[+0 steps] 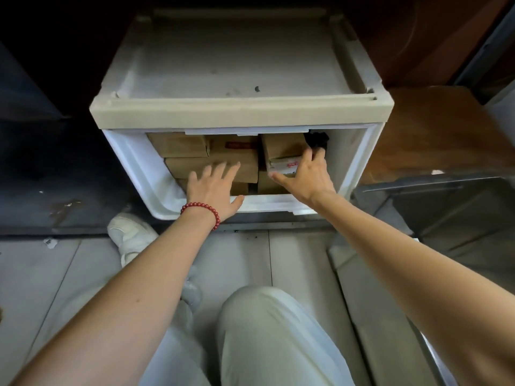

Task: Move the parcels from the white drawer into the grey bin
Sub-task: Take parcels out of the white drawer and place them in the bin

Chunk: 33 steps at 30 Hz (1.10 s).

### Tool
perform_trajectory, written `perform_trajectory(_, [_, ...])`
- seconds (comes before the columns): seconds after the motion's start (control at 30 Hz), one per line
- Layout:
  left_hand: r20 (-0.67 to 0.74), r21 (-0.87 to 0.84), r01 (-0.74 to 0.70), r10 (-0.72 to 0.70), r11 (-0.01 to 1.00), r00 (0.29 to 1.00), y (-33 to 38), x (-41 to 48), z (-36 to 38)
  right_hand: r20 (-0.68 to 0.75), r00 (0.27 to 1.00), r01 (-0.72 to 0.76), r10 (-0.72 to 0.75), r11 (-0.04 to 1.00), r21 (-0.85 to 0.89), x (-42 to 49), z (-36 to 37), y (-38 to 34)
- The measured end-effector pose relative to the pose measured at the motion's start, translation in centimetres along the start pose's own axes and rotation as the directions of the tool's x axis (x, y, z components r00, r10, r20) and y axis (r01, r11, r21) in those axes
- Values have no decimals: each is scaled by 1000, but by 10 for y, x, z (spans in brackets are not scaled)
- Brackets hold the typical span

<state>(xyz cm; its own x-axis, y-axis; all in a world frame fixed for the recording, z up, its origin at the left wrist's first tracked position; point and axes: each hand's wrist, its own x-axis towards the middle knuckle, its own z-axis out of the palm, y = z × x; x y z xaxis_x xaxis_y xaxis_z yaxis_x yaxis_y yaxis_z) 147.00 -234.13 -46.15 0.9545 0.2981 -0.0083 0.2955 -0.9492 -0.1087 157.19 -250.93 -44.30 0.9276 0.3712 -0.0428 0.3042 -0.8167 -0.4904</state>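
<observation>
Cardboard parcel (281, 148) lies inside the grip of right hand (306, 176).

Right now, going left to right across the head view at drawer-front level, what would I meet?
Shoe → left hand → right hand, gripping a parcel → grey bin.

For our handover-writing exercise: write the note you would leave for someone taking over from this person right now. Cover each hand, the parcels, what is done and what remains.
Left hand: open, fingers spread on the brown parcel at the drawer's left.
Right hand: grips the labelled parcel, which sits inside the white drawer.
Done: the drawer is open; no parcel is visibly out yet.
Left: lift every parcel into the grey bin on the right.
</observation>
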Motion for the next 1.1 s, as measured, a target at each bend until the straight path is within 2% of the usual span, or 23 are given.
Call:
perform_trajectory(0.17, [25, -38, -2, 3, 999, 1000, -4, 15, 14, -39, 980, -184, 197, 960, 212, 24, 22, -11])
perform_trajectory(0.3, [-10, -84, 32, -33, 996, 999, -2, 23, 13, -131, 949, -263, 288, 948, 178, 28, 37, -18])
perform_trajectory(0.43, [-1, -108, 57, -58, 993, 998, 2, 28, 7, -180, 940, -244, 290, 940, 238, 20, 46, -24])
perform_trajectory(0.63, [100, -213, 76, -55, 974, 993, 8, 17, -2, -157, 959, -181, 236, 937, 300, -20, 36, -9])
perform_trajectory(0.93, [31, -433, 41, -31, 901, 999, 13, -53, -30, -97, 989, -55, 112, 884, 464, -122, 13, 29])
perform_trajectory(1.1, [20, -496, 1, 11, 868, 1000, 17, -95, -36, -92, 995, 19, 30, 874, 486, -164, 11, 38])
